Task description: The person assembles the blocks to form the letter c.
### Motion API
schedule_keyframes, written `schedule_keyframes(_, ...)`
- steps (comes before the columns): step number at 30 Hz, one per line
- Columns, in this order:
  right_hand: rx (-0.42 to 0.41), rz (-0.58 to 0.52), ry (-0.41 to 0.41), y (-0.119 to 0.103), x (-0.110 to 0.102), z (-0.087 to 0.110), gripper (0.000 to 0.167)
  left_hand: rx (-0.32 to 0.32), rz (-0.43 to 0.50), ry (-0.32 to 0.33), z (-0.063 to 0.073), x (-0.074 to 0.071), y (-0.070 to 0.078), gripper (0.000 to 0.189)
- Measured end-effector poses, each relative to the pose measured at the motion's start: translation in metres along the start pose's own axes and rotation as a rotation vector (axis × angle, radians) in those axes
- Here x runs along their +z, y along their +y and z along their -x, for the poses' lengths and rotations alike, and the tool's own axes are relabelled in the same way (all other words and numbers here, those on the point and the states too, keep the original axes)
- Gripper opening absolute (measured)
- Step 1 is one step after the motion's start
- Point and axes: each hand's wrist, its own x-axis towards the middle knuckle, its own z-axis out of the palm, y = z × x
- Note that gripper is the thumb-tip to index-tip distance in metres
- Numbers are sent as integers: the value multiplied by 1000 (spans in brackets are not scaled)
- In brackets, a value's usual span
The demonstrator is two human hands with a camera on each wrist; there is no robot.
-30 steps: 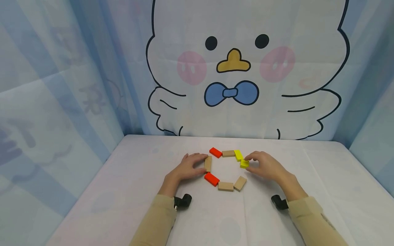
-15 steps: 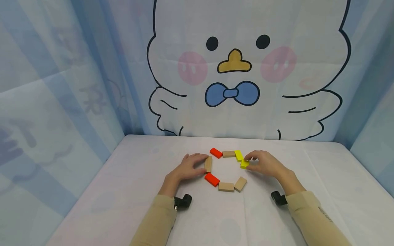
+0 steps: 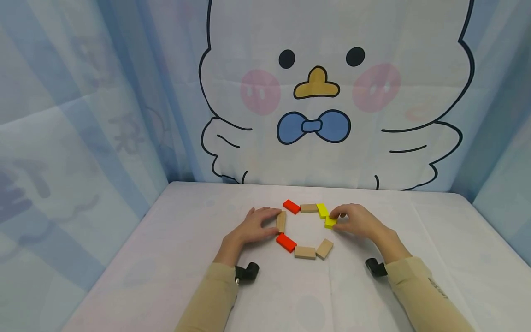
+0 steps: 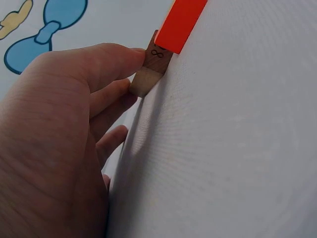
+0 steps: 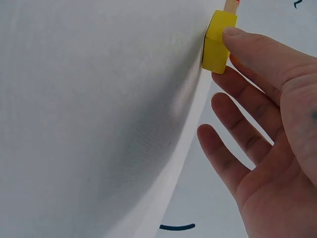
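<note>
Several flat blocks lie in a ring on the white table [image 3: 174,240]: red, plain wood and yellow. My left hand [image 3: 271,220] holds the upright-lying wooden block [image 3: 281,221] on the ring's left side. In the left wrist view my thumb [image 4: 114,59] presses that wooden block [image 4: 151,69], which touches a red block [image 4: 181,22]. My right hand [image 3: 338,220] pinches the yellow block [image 3: 330,222] on the ring's right side. The right wrist view shows one fingertip [image 5: 237,37] on this yellow block [image 5: 217,44], with the other fingers spread loosely below.
The ring also holds a second yellow block [image 3: 321,210], a red block [image 3: 286,242] and two wooden blocks [image 3: 304,252] at the front. A cartoon-bird cloth [image 3: 315,92] hangs behind the table, blue curtains at both sides.
My right wrist has drawn slightly inward. Both hands stay on their blocks, and the ring has not visibly shifted.
</note>
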Motion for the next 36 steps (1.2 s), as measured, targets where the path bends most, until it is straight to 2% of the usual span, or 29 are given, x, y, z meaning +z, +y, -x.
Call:
schedule_keyframes(9,21,-24,-9,-2,1,2,26,8,-7,3,0,1,-1,64)
schedule_keyframes(18,-14,-30,-27,-3,2,5,25,-8,-6,5,-1,1,0,63)
schedule_keyframes(28,-24,-26,-40,-7,1,9,25,-3,-1,5,0,1,1,63)
schedule_keyframes(36,-66,-12,-40,-10,2,12,22,4,-1,10,1,0,2,63)
